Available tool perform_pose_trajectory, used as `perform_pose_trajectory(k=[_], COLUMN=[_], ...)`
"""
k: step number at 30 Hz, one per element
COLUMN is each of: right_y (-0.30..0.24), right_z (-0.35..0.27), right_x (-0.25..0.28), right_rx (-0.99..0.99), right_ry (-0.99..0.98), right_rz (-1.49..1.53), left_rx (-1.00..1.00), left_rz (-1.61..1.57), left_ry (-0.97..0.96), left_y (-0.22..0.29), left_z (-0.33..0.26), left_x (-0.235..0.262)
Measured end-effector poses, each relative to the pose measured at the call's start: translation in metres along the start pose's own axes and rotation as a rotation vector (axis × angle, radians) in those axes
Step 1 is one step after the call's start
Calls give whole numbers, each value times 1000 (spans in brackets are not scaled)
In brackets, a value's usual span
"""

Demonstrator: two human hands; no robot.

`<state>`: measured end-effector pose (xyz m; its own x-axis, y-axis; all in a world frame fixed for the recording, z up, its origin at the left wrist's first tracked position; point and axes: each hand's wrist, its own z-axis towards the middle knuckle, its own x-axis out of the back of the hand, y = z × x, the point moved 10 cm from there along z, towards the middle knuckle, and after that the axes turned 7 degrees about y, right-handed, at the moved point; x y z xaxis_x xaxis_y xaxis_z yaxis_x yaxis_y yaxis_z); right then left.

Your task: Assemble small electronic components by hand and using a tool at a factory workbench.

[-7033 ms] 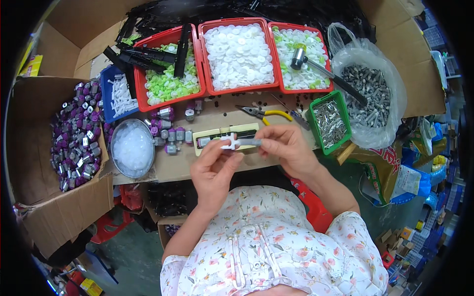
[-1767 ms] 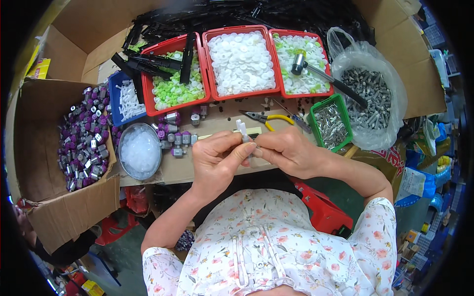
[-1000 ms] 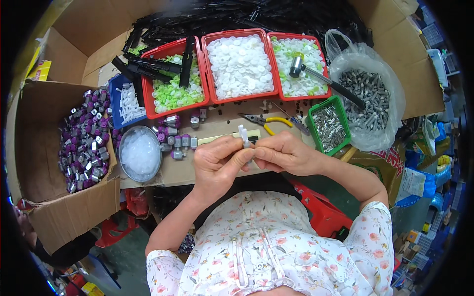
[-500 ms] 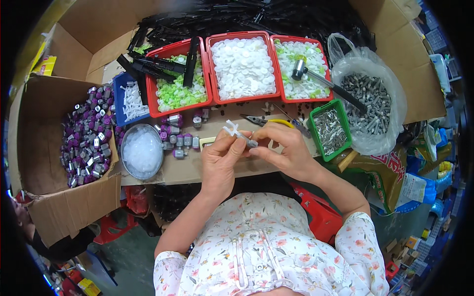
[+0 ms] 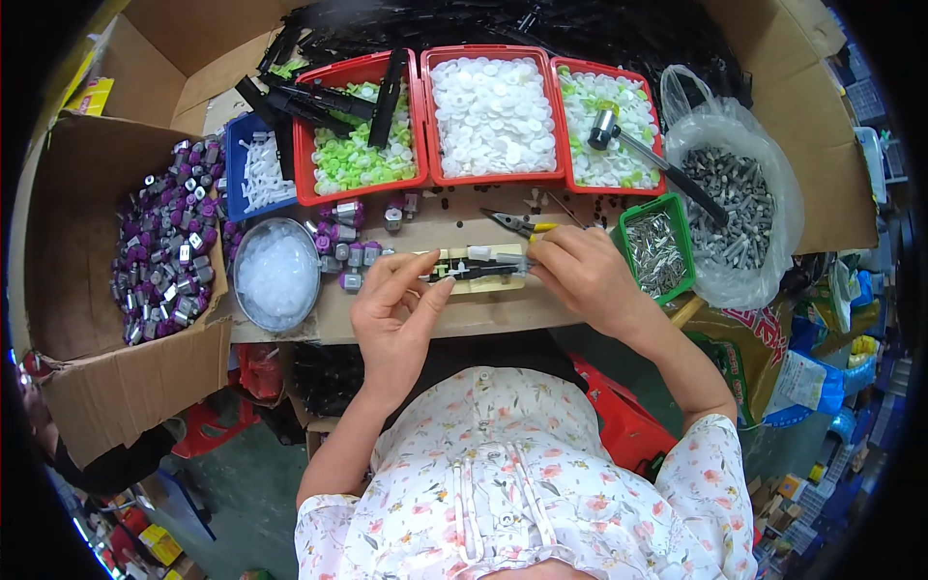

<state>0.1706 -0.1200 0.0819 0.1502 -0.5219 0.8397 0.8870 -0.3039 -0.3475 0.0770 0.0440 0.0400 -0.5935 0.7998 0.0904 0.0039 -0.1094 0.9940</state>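
Observation:
A narrow black plastic housing (image 5: pixel 478 272) lies in a cream-coloured holder (image 5: pixel 493 285) on the cardboard-covered bench. Small white and grey parts show in it. My left hand (image 5: pixel 391 314) is at the housing's left end, thumb and forefinger on either side of it. At its right end, my right hand (image 5: pixel 585 275) pinches a small grey piece (image 5: pixel 519 262), partly hidden by the fingers. Just beyond the right hand are yellow-handled pliers (image 5: pixel 512 224). Purple-and-grey motors (image 5: pixel 362 253) stand near my left hand.
Red bins (image 5: pixel 493 179) of white and green parts line the back. A rubber-headed mallet (image 5: pixel 657 164) lies across the right bin. A green basket (image 5: pixel 683 282) of metal pins and a bag of grey pieces (image 5: pixel 730 208) sit right; a motor box (image 5: pixel 145 387) and a clear bowl (image 5: pixel 276 275) left.
My hands have moved apart from a pinch around a white-and-grey piece held above the bench. They are now lower, at opposite ends of the black housing, which the hands largely hid before.

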Motion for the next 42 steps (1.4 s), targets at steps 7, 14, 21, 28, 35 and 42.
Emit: perform_pose_trajectory(k=[7,14,21,28,35,42], right_y=[-6,-11,-12,7,21,99], right_z=[0,3,5,2,11,111], right_x=[-14,-17,-27,-17,-4,52], right_rx=[101,194,188,11,-104,-131], right_ry=[-149,-175,-177,-175,-99,139], right_rz=[-70,-187,-132,115,268,-13], left_rx=[-284,-466,-548,-601,-618,-613], left_rz=[325,460,516,545,514,482], left_ry=[-7,-32,-47,-65,-77,-38], left_y=[15,22,25,25,27,31], left_z=[2,0,-2,-1,1,-1], left_x=[-3,-15,-25,-34,-39,-27])
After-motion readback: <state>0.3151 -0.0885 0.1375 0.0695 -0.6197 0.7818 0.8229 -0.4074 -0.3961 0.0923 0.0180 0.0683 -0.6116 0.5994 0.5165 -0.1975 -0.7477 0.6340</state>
